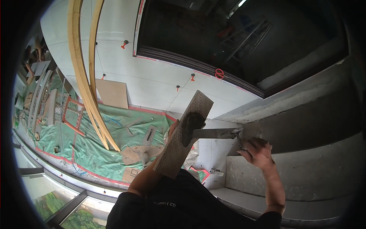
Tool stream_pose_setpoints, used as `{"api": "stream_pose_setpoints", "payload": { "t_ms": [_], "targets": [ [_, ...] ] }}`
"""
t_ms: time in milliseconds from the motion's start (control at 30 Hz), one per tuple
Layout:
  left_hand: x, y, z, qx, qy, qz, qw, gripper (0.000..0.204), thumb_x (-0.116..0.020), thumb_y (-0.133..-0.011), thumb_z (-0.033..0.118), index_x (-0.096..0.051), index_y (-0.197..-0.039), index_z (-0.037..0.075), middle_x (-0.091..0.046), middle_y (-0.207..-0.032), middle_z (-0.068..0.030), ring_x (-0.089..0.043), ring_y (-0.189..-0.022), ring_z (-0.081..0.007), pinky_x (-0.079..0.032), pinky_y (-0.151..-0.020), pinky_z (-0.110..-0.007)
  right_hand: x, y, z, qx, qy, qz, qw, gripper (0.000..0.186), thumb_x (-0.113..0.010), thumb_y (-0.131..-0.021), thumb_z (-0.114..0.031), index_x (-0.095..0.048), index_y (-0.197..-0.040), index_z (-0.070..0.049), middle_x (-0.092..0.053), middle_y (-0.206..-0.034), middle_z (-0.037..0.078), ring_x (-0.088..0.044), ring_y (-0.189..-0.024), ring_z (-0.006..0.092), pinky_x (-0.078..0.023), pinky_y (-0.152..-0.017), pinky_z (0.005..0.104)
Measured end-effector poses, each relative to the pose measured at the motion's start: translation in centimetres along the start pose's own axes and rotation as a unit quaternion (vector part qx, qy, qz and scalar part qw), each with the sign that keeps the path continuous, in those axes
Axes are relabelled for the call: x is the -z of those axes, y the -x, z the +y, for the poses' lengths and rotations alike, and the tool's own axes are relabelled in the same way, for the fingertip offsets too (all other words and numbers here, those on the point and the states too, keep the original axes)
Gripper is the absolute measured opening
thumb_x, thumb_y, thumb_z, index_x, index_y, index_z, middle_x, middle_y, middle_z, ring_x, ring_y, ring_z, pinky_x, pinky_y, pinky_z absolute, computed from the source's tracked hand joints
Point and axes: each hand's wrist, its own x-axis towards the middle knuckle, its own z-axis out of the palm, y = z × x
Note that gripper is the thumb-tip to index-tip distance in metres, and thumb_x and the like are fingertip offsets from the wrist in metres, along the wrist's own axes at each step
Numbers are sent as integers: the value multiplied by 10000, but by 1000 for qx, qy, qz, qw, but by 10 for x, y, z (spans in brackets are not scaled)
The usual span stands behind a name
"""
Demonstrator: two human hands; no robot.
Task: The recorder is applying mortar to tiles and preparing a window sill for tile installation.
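A long, narrow tile (172, 157) slants up in front of me, its ridged back facing me. My left hand (174, 126) is closed on it from behind; only a bit of the fingers shows past its left edge, and the rest is hidden. A dark lump of wet mortar (192, 124) sits about midway along the tile. My right hand (259, 153) grips a trowel, and the flat blade (217, 133) points left with its tip at the mortar. Grey smears cover part of the blade near the handle.
Green sheeting (95, 131) covers the floor at left, with cardboard (141, 154) on it. Two long timber strips (78, 57) lean beside an orange frame (74, 124). Red levelling clips (193, 77) stud the white tiled wall below a dark window (244, 42). A grey concrete ledge (297, 171) stands at right.
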Motion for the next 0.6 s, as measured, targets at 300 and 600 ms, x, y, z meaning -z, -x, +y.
{"api": "stream_pose_setpoints", "payload": {
  "t_ms": [300,600],
  "targets": [
    [-53,-7,15,-12,-91,131,987,750,-463,-1108,668,-686,-1399,13,-760,-959,-169,-729,-760,-314,-557,-1175,-558,-23,-40,1,-54,27,0,998,331,-850,-955,-381,-769,-1125,-109,-682,-845,67,-716,-736,305,-591,-654,449],
    [-57,-25,5,2,-89,71,994,781,-433,-1139,628,-522,-1629,26,-691,-1413,-245,-680,-1336,-376,-361,-1313,-693,-38,-37,44,-97,18,34,995,315,-854,-962,-393,-803,-1090,-110,-762,-917,79,-768,-809,320,-609,-696,453]
  ]
}}
